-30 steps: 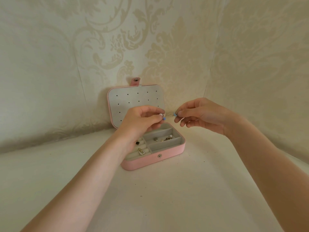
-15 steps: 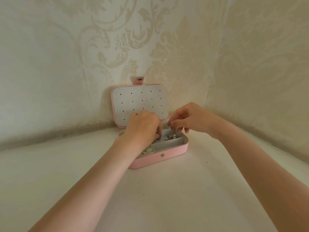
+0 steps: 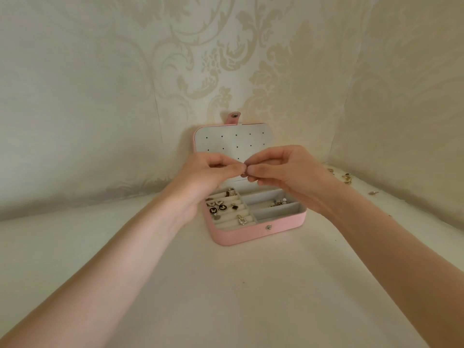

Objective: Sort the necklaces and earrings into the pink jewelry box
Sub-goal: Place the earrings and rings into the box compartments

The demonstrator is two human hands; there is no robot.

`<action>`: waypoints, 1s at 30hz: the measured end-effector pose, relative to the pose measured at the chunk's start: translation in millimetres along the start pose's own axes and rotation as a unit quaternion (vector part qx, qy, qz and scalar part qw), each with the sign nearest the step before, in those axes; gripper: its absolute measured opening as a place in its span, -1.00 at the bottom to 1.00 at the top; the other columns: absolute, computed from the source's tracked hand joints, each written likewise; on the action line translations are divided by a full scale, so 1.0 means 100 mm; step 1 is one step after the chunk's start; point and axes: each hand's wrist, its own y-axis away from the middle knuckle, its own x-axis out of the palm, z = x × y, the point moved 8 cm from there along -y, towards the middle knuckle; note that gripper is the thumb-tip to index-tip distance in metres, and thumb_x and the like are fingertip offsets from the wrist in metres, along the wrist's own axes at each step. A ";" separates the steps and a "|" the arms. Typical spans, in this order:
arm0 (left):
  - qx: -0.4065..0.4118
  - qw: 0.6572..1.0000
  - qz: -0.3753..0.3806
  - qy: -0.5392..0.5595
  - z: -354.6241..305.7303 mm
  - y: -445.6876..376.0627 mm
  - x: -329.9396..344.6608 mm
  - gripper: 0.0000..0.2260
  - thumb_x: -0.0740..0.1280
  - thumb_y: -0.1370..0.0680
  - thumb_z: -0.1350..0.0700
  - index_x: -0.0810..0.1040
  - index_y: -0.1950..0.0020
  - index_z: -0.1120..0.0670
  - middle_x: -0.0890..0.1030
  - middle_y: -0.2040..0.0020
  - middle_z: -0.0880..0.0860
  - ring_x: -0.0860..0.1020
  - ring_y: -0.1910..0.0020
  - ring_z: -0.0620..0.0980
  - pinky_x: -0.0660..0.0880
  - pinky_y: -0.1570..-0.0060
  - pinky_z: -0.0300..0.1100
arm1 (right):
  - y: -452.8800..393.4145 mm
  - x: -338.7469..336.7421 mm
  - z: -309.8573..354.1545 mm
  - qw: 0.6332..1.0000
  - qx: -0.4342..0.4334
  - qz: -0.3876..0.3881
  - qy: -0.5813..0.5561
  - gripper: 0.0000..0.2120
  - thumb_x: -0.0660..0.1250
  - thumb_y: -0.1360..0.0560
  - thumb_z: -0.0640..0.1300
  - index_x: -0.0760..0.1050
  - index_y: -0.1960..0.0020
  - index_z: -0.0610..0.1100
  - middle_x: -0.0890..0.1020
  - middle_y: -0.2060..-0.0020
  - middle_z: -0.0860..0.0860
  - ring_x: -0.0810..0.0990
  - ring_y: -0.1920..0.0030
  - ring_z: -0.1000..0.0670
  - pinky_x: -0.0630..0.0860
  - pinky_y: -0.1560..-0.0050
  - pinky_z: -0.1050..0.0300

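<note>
We are pinching a tiny piece, probably an earring, between our left hand and right hand, both holding it directly above the open pink jewelry box, its compartments lying just below.

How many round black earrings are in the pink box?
2. Both lie in the padded left section of the pink box: one round black earring nearer the left wall, the other beside it. More may hide behind the left hand.
</note>
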 end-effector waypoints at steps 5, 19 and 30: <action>0.026 0.998 -0.030 -0.045 -0.05 0.04 -0.23 -0.96 0.41 -0.44 0.19 0.62 0.21 0.11 0.48 0.40 -0.05 0.41 0.52 -0.31 0.29 0.50 -0.53 | -0.07 0.16 0.03 0.999 -0.007 -0.036 0.024 -0.92 0.41 -0.37 -0.38 0.60 0.13 -0.29 0.64 0.27 -0.13 0.58 0.31 0.07 0.54 0.24 0.34; -0.023 0.980 0.082 -0.177 0.32 0.05 -0.36 -0.96 0.46 -0.40 0.10 0.63 0.22 0.04 0.51 0.34 -0.05 0.41 0.42 -0.22 0.38 0.33 -0.31 | -0.15 0.56 -0.02 0.904 0.025 0.179 0.388 -0.88 0.39 -0.40 -0.33 0.62 0.23 -0.14 0.64 0.35 -0.02 0.52 0.37 0.16 0.35 0.43 0.47; 0.003 0.954 0.138 -0.265 0.33 0.07 -0.14 -0.88 0.44 -0.41 0.14 0.61 0.30 -0.05 0.56 0.31 -0.02 0.44 0.40 -0.18 0.35 0.32 -0.32 | -0.20 0.74 -0.16 0.850 -0.007 0.216 0.481 -0.86 0.41 -0.39 -0.24 0.63 0.23 -0.01 0.61 0.35 0.12 0.50 0.34 0.22 0.45 0.12 0.26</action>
